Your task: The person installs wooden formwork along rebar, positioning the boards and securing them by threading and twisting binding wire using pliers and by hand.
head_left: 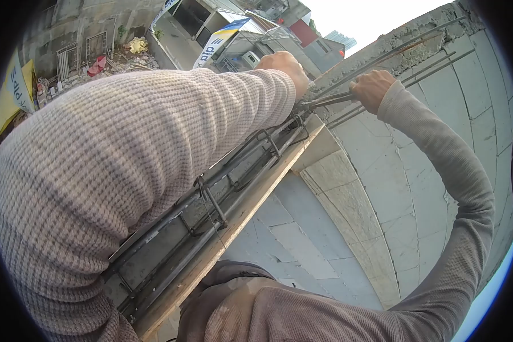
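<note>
My left hand (284,64) is closed at the far end of a rebar cage (214,208), its knuckles upward. Whatever its fingers hold is hidden behind the hand and the cuff. My right hand (373,91) is closed around the end of dark steel bars (336,99), which run left to the cage's end beside my left hand. Bent stirrups (268,141) and thin tie wire link the cage's long bars. The cage lies in a narrow trough, edged on the near side by a wooden board (251,202).
More rebar (433,69) runs along a rough concrete edge (410,45) at upper right. A curved, panelled grey surface (404,194) lies below my right arm. Far below at left are rubble (137,64), banners (219,43) and buildings.
</note>
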### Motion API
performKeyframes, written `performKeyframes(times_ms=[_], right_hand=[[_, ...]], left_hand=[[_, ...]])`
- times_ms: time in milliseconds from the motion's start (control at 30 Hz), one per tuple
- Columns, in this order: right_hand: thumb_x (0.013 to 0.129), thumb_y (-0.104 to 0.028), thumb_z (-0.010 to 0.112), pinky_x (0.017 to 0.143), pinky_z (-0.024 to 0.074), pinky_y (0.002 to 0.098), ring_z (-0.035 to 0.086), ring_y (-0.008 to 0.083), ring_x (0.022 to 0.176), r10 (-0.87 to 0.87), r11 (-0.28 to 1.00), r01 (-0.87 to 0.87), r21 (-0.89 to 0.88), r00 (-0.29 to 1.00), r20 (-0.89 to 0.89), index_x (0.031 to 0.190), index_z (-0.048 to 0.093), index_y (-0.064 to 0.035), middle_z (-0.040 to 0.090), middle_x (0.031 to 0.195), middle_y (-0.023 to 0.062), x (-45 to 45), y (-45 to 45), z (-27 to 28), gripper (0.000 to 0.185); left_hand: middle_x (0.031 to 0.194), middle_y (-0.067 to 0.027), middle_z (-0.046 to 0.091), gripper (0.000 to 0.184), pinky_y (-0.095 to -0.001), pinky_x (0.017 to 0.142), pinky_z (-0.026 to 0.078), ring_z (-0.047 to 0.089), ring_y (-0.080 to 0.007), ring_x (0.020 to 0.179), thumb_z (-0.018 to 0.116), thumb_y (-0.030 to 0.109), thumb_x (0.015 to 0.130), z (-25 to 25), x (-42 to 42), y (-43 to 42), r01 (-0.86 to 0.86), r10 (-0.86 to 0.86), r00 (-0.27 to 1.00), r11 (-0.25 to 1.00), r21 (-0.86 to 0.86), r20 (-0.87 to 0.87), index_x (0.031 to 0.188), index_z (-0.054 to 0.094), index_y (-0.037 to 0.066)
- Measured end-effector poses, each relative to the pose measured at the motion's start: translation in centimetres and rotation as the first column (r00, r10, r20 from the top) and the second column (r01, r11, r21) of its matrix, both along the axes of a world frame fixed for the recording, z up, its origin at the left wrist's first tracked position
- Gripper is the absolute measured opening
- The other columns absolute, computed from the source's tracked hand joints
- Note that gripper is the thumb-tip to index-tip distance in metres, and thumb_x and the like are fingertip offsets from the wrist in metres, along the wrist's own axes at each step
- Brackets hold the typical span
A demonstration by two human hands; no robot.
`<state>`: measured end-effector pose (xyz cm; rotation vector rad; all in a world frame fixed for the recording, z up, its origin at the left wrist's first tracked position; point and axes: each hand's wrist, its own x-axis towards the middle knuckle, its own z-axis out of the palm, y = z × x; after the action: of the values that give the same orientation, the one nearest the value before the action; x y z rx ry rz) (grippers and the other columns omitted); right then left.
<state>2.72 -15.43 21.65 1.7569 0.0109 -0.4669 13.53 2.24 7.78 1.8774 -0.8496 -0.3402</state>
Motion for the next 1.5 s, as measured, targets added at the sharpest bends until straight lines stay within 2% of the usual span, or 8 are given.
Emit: performKeyframes(times_ms=[167, 233, 300, 600, 1133, 1233, 1300, 1500], right_hand=[[0.103, -0.020, 0.058, 0.073, 0.0651, 0.0397, 0.075, 0.0238, 0.081, 0.005, 0.991, -0.007, -0.137, 1.000, -0.015, 0.098, 0.077, -0.0101, 0.074, 0.083, 0.0095, 3.3, 2.4, -1.5, 0.021], [0.103, -0.019, 0.058, 0.075, 0.0652, 0.0394, 0.075, 0.0235, 0.084, -0.042, 0.986, 0.034, -0.165, 0.998, -0.044, 0.102, 0.077, -0.0108, 0.075, 0.088, 0.0102, 4.6, 3.8, -2.3, 0.020], [0.096, -0.009, 0.061, 0.088, 0.0618, 0.0382, 0.072, 0.0293, 0.105, -0.266, 0.955, 0.253, -0.155, 0.961, -0.076, 0.104, 0.074, -0.0030, 0.071, 0.113, 0.0180, 5.6, 5.2, -2.8, 0.016], [0.092, -0.009, 0.069, 0.094, 0.0609, 0.0419, 0.073, 0.0272, 0.106, -0.436, 0.899, 0.426, -0.100, 0.890, -0.134, 0.116, 0.074, -0.0122, 0.074, 0.117, 0.0115, 6.8, 4.9, -4.0, 0.025], [0.085, -0.002, 0.071, 0.087, 0.0606, 0.0412, 0.073, 0.0320, 0.099, -0.433, 0.894, 0.447, 0.022, 0.877, -0.209, 0.102, 0.073, 0.0011, 0.074, 0.101, 0.0200, 5.3, -3.6, -2.9, 0.017], [0.087, -0.002, 0.071, 0.087, 0.0608, 0.0413, 0.073, 0.0312, 0.099, -0.244, 0.956, 0.267, 0.120, 0.953, -0.177, 0.103, 0.073, 0.0004, 0.074, 0.103, 0.0186, 5.8, -4.3, -2.9, 0.017], [0.079, 0.001, 0.077, 0.104, 0.0522, 0.0423, 0.064, 0.0317, 0.120, -0.454, 0.890, 0.454, -0.034, 0.880, -0.140, 0.123, 0.065, -0.0063, 0.066, 0.125, 0.0133, 7.0, -4.2, -3.6, 0.046], [0.079, 0.002, 0.076, 0.105, 0.0521, 0.0419, 0.063, 0.0322, 0.121, -0.526, 0.849, 0.518, -0.104, 0.812, -0.253, 0.133, 0.063, -0.0087, 0.065, 0.125, 0.0132, 7.9, -1.9, -3.3, 0.057]], left_hand=[[0.121, -0.0124, 0.072, 0.031, -0.0379, 0.101, 0.055, 0.069, -0.0238, 0.114, 0.064, 0.026, 0.098, -0.4, 0.1, -0.4, -0.058, 0.059, 0.998, 0.998, -0.023, 0.020, 0.119, 0.073, 0.005], [0.126, -0.0191, 0.069, 0.044, -0.0429, 0.109, 0.048, 0.064, -0.0318, 0.122, 0.048, 0.037, 0.107, -0.4, 0.1, -0.1, -0.016, 0.015, 1.000, 0.999, -0.039, -0.027, 0.122, 0.068, 0.001], [0.126, -0.0188, 0.069, 0.044, -0.0423, 0.108, 0.049, 0.065, -0.0310, 0.122, 0.048, 0.037, 0.107, -0.6, 0.4, -0.5, -0.011, 0.009, 0.999, 0.999, -0.045, -0.041, 0.121, 0.069, 0.001], [0.124, -0.0151, 0.071, 0.041, -0.0387, 0.106, 0.052, 0.066, -0.0278, 0.119, 0.048, 0.035, 0.108, -0.9, 0.8, -1.3, 0.010, -0.009, 0.999, 0.999, -0.039, 0.033, 0.119, 0.072, 0.004], [0.125, -0.0067, 0.069, 0.037, -0.0366, 0.106, 0.053, 0.066, -0.0205, 0.121, 0.043, 0.030, 0.110, 0.0, 0.1, 0.0, 0.010, -0.009, 0.999, 0.999, 0.035, -0.035, 0.128, 0.070, 0.013], [0.127, -0.0065, 0.068, 0.037, -0.0368, 0.106, 0.053, 0.065, -0.0215, 0.122, 0.042, 0.028, 0.110, -0.7, 0.7, -1.4, 0.030, -0.039, 0.991, 0.997, 0.070, 0.130, 0.129, 0.070, 0.014], [0.127, -0.0059, 0.068, 0.037, -0.0371, 0.106, 0.053, 0.065, -0.0222, 0.123, 0.042, 0.028, 0.110, -1.2, 1.1, -2.2, 0.026, -0.043, 0.980, 0.996, 0.089, 0.192, 0.129, 0.070, 0.013], [0.126, -0.0085, 0.069, 0.038, -0.0377, 0.106, 0.052, 0.065, -0.0242, 0.122, 0.044, 0.032, 0.109, -0.5, 0.6, -0.6, 0.015, -0.016, 0.999, 1.000, 0.015, 0.041, 0.125, 0.071, 0.010]])
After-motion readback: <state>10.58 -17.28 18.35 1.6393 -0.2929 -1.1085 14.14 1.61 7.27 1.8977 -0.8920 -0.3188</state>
